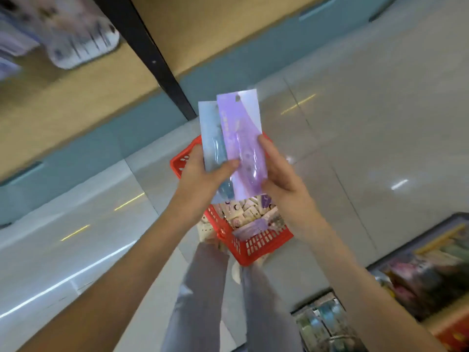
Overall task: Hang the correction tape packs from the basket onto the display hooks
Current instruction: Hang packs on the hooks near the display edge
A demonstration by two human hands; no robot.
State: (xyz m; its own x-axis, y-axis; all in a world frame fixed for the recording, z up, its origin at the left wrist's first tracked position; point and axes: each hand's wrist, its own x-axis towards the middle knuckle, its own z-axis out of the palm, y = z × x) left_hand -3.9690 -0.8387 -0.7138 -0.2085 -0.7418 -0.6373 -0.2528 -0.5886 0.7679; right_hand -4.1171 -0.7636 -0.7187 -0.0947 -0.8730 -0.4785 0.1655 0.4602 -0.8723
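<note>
Both hands are up over the basket [253, 246]: left hand [203, 171] pinches the blue pack [212, 138], right hand [281, 174] grips the purple pack [243, 138]. Light, slick, bendy cards, so probably best held by the edges.

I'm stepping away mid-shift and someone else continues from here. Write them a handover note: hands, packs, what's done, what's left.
Left hand: holds the pale blue carded correction tape pack, with the thumb reaching onto the purple carded correction tape pack.
Right hand: holds the purple pack's right edge.
Both packs are held above the red plastic lattice basket on the floor. More packs lie inside it.
Done: two packs are in hand.
Left: hang these two, then the rest. No display hooks are clearly in view.
</note>
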